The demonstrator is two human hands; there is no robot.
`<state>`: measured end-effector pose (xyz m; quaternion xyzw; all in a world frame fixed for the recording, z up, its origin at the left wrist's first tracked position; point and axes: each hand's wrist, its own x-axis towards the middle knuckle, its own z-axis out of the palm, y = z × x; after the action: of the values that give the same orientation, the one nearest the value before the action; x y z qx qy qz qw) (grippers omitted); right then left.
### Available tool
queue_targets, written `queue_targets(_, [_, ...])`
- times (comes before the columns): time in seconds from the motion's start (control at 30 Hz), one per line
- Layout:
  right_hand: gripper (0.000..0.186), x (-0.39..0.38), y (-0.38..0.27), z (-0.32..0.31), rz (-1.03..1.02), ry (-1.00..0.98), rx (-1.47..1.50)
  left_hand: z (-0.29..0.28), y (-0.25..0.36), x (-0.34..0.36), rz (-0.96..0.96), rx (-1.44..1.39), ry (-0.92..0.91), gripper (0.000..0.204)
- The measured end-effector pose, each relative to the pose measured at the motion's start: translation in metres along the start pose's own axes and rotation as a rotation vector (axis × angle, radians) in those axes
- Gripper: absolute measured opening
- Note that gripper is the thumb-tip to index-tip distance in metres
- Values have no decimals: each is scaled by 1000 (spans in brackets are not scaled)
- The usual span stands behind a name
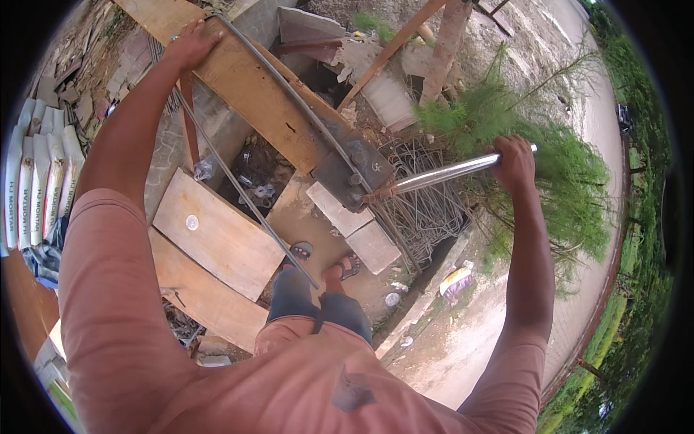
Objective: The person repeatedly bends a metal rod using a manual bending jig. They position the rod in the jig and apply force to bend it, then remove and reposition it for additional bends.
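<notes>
My left hand (189,45), fingers apart, rests on a long wooden plank (246,98) near the upper end of a metal bar (275,72) lying along it. My right hand (512,158) is closed round the end of a silver pipe handle (452,170). The handle's rusty end meets a dark steel bending plate with pegs (369,163) at the plank's lower end, where the bar also runs. Pale blocks (372,246) sit below the plate. A second loose rod (242,195) slants down toward my legs.
Bundled bent wire (426,210) lies right of the plate beside green branches (557,217). Two boards (210,231) lie over a rubble-strewn pit at lower left. Stacked sacks (40,181) stand at far left. Wooden props (441,50) lean at the top; a pale path (593,311) curves along the right.
</notes>
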<state>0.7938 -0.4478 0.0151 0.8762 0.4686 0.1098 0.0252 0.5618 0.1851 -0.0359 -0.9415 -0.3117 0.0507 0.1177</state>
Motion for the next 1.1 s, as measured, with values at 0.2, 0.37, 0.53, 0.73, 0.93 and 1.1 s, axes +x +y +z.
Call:
queue_targets(0.2, [9,-17,-15,-8,128,4,-18,49,-53,31,238,73,165,79])
queue_targets(0.37, [6,-96,-57,-23,405,-60,-49,59,-55,48,243,-9,209,79])
queue_targets(0.53, [12,-172,-142,-51,794,-244,-21,44,-37,40,213,4,180,81])
queue_targets(0.73, [14,-203,-207,-71,964,-231,-66,38,-33,47,201,-91,199,83])
queue_targets(0.93, [18,-216,-287,-97,1140,-233,-73,3,-6,13,142,-219,116,86])
queue_targets(1.1, [20,-210,-361,-115,1298,-230,66,-1,-6,3,121,-190,84,85])
